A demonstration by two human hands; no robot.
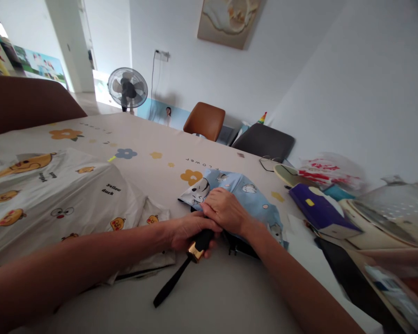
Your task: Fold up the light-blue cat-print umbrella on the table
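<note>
A light blue umbrella (242,185) with a cartoon animal print lies partly folded over the table, its black underside showing at the near edge. My left hand (191,232) is wrapped round its black handle, which ends in a gold band with a black wrist strap (172,283) hanging from it. Just above, my right hand (226,208) is closed, pressed on the blue canopy near the handle's top. What lies under its fingers is mostly hidden. To the left spreads a second umbrella canopy (90,199), white with yellow ducks.
A flower-print cloth covers the table (153,144). At the right are a purple box (322,211), a plastic bag (330,169), a clear-domed container (397,213) and glasses (270,163). Chairs (205,121) and a fan (127,88) stand beyond.
</note>
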